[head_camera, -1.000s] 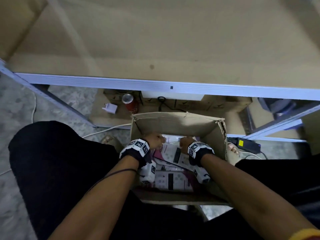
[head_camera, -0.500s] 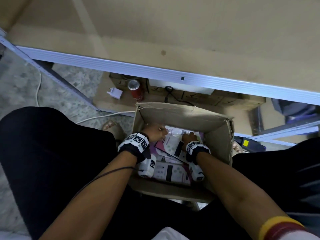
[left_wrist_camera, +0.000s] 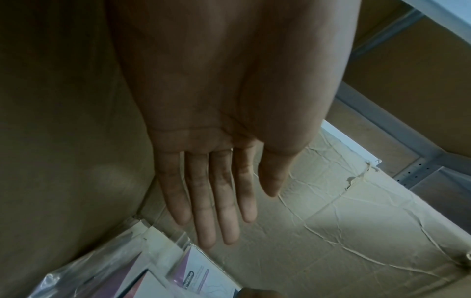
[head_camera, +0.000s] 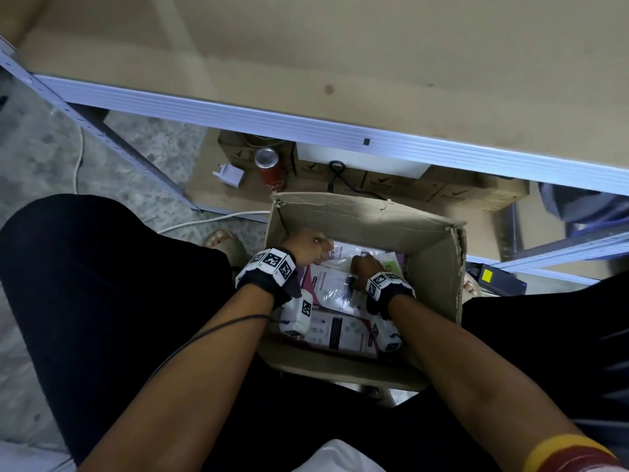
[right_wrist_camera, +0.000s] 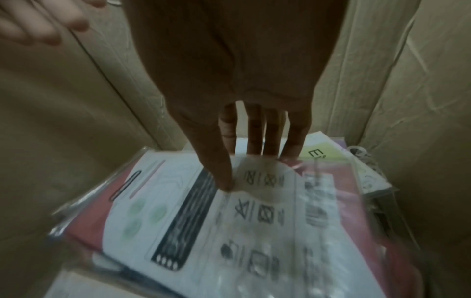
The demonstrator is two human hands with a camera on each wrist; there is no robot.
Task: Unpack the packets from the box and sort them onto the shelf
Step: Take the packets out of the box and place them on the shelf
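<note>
A: Head view? 
B: Both hands inside the box (head_camera: 357,212), packets (head_camera: 340,332) lying in it, below the shelf (head_camera: 340,137). 
A: Left wrist? 
B: Left hand (left_wrist_camera: 216,161) flat, fingers straight, holding nothing. 
A: Right wrist? 
B: Right hand (right_wrist_camera: 242,100) pinches the top packet (right_wrist_camera: 254,221), thumb above, fingers beneath its far edge.

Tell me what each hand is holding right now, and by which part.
The left hand holds nothing; its fingers are straight above the box floor. The right hand pinches the top packet at its far edge, thumb on top, fingers behind.
</note>
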